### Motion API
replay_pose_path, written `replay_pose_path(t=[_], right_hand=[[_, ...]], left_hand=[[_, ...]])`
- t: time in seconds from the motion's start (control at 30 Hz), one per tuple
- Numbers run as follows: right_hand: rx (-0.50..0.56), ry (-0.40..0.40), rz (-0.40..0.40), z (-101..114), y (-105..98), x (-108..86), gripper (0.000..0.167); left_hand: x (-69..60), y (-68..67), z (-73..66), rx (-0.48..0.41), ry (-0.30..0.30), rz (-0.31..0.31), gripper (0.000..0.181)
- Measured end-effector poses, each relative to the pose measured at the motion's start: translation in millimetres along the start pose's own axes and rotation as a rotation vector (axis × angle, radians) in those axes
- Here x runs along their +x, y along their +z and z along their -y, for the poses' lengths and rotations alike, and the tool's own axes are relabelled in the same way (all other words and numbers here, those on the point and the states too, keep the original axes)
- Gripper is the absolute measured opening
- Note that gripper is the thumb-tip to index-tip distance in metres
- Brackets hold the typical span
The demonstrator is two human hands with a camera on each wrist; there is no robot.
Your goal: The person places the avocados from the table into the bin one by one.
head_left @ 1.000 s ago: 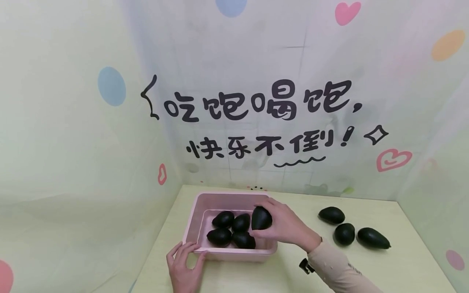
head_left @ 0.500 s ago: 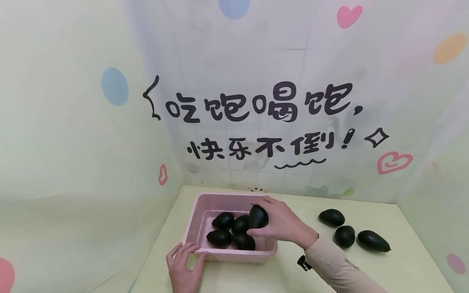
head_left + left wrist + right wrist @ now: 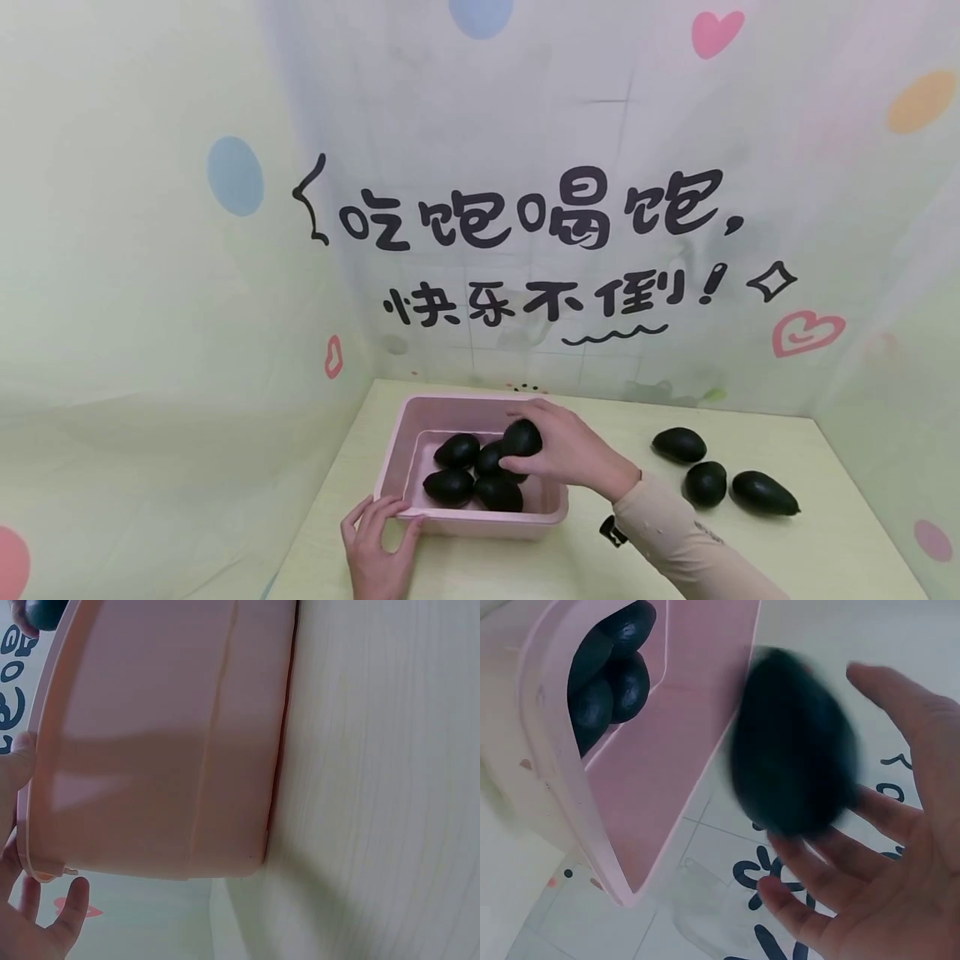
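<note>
My right hand [image 3: 572,450] is over the right part of a pink plastic tub [image 3: 517,527]. A dark green avocado [image 3: 522,437] is between its fingers in the head view. In the right wrist view, that avocado [image 3: 791,746] is blurred and the thumb stands apart from it, with the spread fingers beneath or beside it. Several more avocados [image 3: 450,487] lie on the tub's floor. At the tub's front left corner, my left hand [image 3: 381,546] holds the rim, fingers over the edge and thumb at the front wall. The left wrist view shows the tub's outer wall [image 3: 150,750].
Three avocados [image 3: 705,483] lie on the pale wooden table [image 3: 630,575], right of the tub. A printed cloth [image 3: 525,125] with black lettering hangs behind the table and at both sides. A black clip-like piece [image 3: 612,531] shows below the right sleeve.
The right hand has moved slightly left and lower over the tub with the avocado, which now appears loose from the thumb. The left hand stays at the rim.
</note>
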State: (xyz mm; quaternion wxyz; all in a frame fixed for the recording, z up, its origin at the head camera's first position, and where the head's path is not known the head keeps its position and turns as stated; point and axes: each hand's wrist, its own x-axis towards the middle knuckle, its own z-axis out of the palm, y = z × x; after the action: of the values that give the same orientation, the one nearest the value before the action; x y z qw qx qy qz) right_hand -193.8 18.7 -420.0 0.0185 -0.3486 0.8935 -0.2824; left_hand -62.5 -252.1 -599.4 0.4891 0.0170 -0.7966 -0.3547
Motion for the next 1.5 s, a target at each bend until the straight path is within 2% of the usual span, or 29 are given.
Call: replay_pose_path(t=[0.17,0.37,0.67,0.83,1.07,1.27,1.5], right_hand=[[-0.002,-0.021,-0.042,1.6,-0.3,2.9,0.060],[-0.014,-0.025,-0.030,-1.5,2.9,-0.1,0.055],[0.014,0.005,-0.027,-1.6,0.2,-0.6,0.053],[0.021,0.000,-0.051,-3.3,-0.8,-0.5,0.049],[0.073,0.040,-0.095,-10.9,-1.1,-1.4,0.045],[0.097,0.070,-0.138,-19.1,0.2,-2.7,0.049],[0.107,0.079,-0.149,-26.0,3.1,-5.8,0.048]], left_hand=[[-0.2,0.1,-2.1,-0.001,-0.010,0.011,0.036],[-2.5,0.5,-2.6,0.000,-0.027,0.027,0.036],[-1.8,0.7,0.2,0.000,-0.020,0.013,0.037],[-2.4,1.8,0.7,-0.011,-0.014,0.012,0.037],[-3.4,1.5,0.3,-0.004,-0.024,0.017,0.037],[-3.0,0.3,1.2,-0.001,-0.030,0.013,0.037],[-2.4,0.1,0.5,-0.003,-0.038,0.017,0.036]])
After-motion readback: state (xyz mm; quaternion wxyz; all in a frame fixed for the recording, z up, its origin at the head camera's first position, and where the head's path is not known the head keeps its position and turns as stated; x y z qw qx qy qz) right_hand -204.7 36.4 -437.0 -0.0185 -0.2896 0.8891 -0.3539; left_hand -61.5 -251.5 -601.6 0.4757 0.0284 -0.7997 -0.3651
